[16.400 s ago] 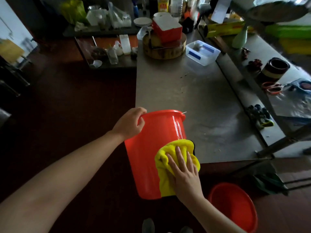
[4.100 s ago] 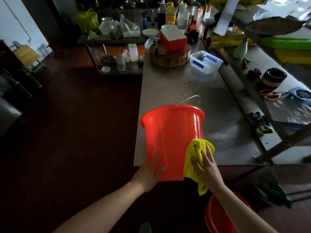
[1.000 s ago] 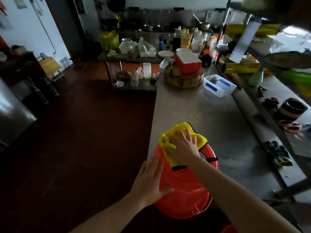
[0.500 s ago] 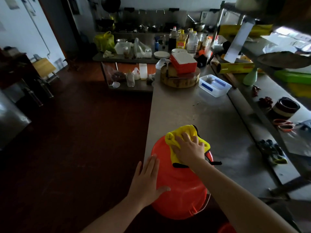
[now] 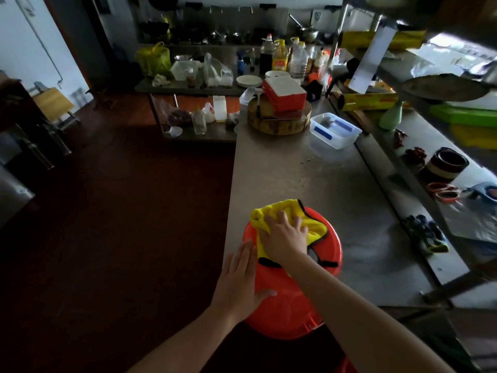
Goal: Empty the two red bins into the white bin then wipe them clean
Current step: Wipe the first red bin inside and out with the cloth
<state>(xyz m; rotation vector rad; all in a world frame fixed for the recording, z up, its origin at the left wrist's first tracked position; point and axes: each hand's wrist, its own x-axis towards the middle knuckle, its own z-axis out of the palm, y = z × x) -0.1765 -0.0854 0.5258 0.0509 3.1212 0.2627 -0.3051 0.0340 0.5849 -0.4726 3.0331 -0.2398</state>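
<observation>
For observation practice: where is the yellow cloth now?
In the head view, low centre: the yellow cloth lies on the red plastic bin, pressed under the right hand, at the steel counter's near left edge.

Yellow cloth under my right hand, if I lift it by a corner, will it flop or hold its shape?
Likely floppy: the yellow cloth bunches in folds under the right hand and drapes over the red bin. Probably light: its black-trimmed edge looks thin.
</observation>
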